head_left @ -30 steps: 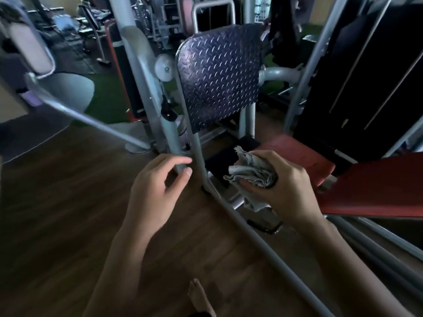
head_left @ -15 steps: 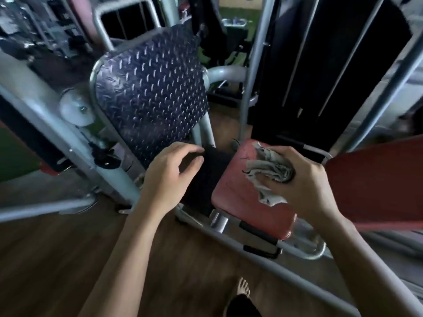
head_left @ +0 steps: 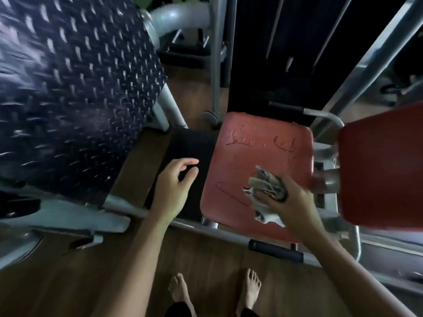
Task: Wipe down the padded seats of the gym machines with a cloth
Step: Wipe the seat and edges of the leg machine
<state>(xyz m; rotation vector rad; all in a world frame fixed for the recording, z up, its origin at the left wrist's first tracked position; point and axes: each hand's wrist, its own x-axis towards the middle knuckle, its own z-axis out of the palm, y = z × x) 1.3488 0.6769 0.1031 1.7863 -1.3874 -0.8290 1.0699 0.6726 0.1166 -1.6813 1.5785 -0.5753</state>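
A dim gym with a wooden floor (head_left: pixel 68 289) fills the view. At ten o'clock a dark diamond-plate footplate (head_left: pixel 75 99) tilts on its grey frame, blurred. Near centre the left hand (head_left: pixel 174 186) hovers over a black pad (head_left: pixel 190 145), fingers loosely curved, holding nothing. The red padded seat (head_left: pixel 258 156), scratched, lies just beside the pad at its three o'clock. The right hand (head_left: pixel 293 202) grips a crumpled grey cloth (head_left: pixel 265 191) over the seat's five o'clock part; contact is unclear. A red back pad (head_left: pixel 382 165) stands at three o'clock, bare feet (head_left: pixel 178 289) at six.
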